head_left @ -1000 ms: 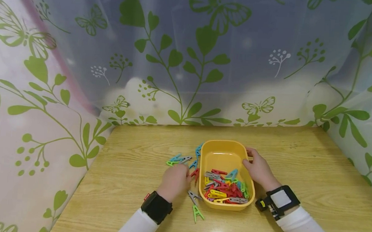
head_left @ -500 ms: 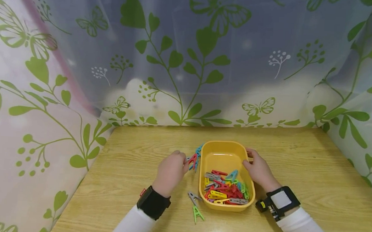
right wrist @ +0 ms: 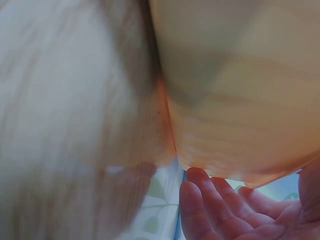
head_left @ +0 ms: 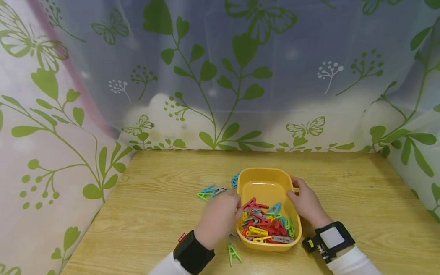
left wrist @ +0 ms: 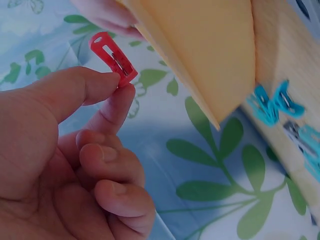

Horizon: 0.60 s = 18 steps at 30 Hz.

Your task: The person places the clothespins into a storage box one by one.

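Between thumb and forefinger my left hand point(head_left: 218, 218) pinches a red clothespin point(left wrist: 111, 56), just over the left rim of a yellow plastic tub point(head_left: 266, 178). Its other fingers curl loosely in the left wrist view. Clothespins in several colours point(head_left: 269, 226) lie heaped in the near half of the tub. On the right side, my right hand point(head_left: 308, 203) grips the tub's rim, thumb over the edge and fingers against the outer wall point(right wrist: 240, 125).
Left of the tub, blue, green and grey clothespins point(head_left: 211, 191) lie on the wooden table point(head_left: 163, 193). Blue ones point(head_left: 234, 180) touch or nearly touch its left wall. A green clothespin point(head_left: 234, 254) lies near its front left corner. A patterned curtain point(head_left: 216, 70) stands behind.
My left hand picked up the red clothespin from beside the tub, lifted it, and moved right to the tub's rim. The right hand and tub have stayed in place.
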Motion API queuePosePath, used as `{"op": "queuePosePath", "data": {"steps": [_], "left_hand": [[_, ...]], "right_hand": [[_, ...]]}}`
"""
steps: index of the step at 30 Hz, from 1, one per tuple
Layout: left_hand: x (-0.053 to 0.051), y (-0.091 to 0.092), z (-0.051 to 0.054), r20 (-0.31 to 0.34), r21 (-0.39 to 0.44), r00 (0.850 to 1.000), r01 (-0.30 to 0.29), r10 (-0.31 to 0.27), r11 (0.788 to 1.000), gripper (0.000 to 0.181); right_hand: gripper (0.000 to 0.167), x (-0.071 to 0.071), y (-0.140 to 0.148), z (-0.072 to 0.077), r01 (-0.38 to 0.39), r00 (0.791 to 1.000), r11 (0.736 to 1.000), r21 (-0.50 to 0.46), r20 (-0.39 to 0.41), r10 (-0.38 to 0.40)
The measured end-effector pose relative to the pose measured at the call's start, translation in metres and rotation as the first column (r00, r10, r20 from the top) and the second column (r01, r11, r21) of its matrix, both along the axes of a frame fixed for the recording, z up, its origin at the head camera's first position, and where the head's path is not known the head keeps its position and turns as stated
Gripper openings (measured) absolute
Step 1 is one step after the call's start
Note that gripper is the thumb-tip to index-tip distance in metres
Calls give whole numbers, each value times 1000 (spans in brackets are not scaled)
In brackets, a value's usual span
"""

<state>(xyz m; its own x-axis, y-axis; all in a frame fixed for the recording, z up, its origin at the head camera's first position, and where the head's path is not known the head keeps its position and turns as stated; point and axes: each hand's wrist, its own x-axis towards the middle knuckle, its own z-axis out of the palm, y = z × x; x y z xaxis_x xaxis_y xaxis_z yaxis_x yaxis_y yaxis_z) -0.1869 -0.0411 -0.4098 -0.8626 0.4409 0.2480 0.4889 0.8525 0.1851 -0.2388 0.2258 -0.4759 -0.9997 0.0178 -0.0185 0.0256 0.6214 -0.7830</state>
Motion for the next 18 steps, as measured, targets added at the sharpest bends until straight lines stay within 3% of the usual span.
{"op": "queuePosePath", "data": {"steps": [8, 18], "left_hand": [[10, 11, -4, 7, -15, 999, 43, -43, 999, 19], [11, 18, -19, 13, -55, 997, 73, -73, 996, 22]], "right_hand": [[55, 2, -1, 2, -3, 1000, 1000, 10, -2, 3], [55, 2, 0, 2, -13, 1000, 1000, 10, -18, 13]]}}
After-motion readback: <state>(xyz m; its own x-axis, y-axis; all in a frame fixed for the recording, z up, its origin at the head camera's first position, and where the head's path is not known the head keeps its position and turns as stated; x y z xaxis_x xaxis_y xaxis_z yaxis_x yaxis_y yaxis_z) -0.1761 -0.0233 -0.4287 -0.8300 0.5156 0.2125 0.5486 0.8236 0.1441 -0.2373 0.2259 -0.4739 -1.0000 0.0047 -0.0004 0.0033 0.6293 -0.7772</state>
